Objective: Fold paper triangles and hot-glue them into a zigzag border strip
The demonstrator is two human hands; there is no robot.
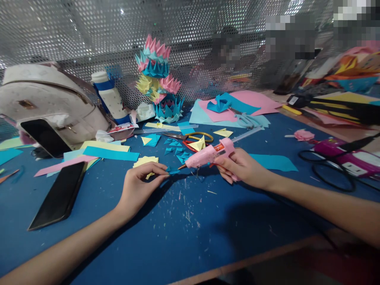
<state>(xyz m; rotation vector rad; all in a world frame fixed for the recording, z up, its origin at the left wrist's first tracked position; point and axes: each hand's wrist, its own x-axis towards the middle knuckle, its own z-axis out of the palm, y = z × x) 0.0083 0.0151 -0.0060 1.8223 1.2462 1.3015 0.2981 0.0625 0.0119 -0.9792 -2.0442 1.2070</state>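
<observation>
Glue gun [204, 155] aimed at a blue piece [173, 171] over a cluttered table [184, 241]

The blue piece, small and made of paper, is held out near the middle of the table, pinched between the thumb and fingers of the left hand [144, 183]. The pink glue gun is gripped by its handle in the right hand [242, 168], with fingers wrapped round it. Its nozzle is pointed at the blue piece; whether the two touch cannot be told.

Just beyond, small blue triangles [177, 151] are scattered, with yellow squares [146, 160] stacked near the left hand. Behind the gun, a folded yellow piece [198, 144] is seen by scissors [204, 137] with yellow and red handles.

Farther back, a tower [156, 69] of spiky folded paper in pink, blue and yellow is stood before a perforated metal screen [190, 23]. To its right, a pink sheet [258, 101] is spread, with pale blue scissors [247, 120] nearby.

On the left, a pale backpack [50, 103] and a bottle [110, 99] are placed; one phone [46, 136] is leaned against the backpack, and another [59, 196] is laid flat nearer. On the right, a paper rose [304, 135] is set beside a magenta power strip [334, 152].
</observation>
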